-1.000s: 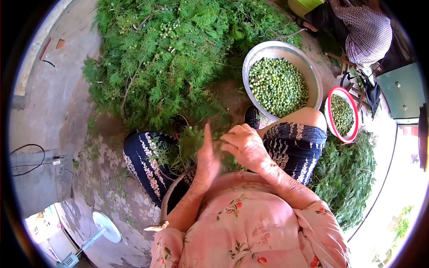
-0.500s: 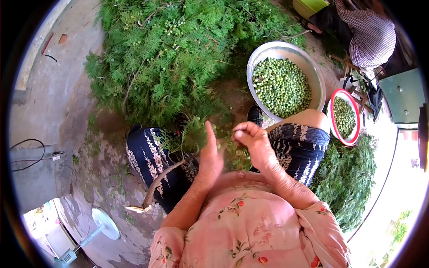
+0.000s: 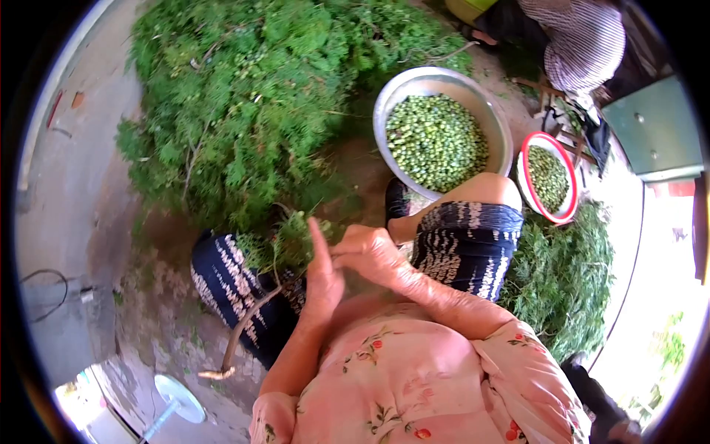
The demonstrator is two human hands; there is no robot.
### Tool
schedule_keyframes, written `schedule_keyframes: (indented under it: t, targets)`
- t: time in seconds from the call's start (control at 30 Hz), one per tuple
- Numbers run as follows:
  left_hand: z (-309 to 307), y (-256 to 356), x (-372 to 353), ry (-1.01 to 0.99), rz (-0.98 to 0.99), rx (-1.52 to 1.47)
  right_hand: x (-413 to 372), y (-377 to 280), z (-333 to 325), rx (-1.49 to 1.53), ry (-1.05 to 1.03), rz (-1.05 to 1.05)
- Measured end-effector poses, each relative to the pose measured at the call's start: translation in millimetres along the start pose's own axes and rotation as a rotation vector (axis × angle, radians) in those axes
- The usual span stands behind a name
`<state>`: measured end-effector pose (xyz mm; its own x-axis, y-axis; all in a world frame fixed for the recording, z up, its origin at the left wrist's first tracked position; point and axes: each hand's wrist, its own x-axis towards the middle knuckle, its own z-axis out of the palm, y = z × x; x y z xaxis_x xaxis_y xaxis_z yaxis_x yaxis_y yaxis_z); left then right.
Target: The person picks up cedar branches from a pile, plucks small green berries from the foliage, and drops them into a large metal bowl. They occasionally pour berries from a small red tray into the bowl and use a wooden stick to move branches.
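The branch (image 3: 249, 320) is slanted beside the left hand (image 3: 323, 275), farther from the right hand (image 3: 375, 255). Neither grip can be told.

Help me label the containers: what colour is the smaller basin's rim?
The smaller basin's rim is red, seen best in the head view.

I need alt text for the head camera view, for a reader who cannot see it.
A person's left hand and right hand are close together beside a leafy branch. Ahead are a heap of green foliage, a metal basin and a red-rimmed bowl, both holding green fruits.
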<state>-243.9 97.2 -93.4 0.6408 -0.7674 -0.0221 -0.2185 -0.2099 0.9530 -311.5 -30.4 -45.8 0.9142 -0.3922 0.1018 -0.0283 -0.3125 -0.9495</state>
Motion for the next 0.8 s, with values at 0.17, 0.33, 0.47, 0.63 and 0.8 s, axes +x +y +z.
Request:
schedule_keyframes:
  t: [0.17,0.33,0.47,0.63,0.8]
  targets:
    - [3,10,6,0.058,-0.027,-0.105,-2,-6,-7,0.472,0.205,0.401]
    - [-2,34,9,0.052,-0.293,-0.097,-3,20,-37,0.936,0.234,0.628]
    - [-4,39,12,0.016,-0.326,-0.196,-15,43,-40,0.933,0.322,0.719]
    - [-8,27,12,-0.076,-0.285,-0.248,-17,51,-40,1.068,0.181,0.689]
    - [-12,30,13,-0.143,-0.243,-0.177,-13,50,-34,0.818,0.035,0.656]
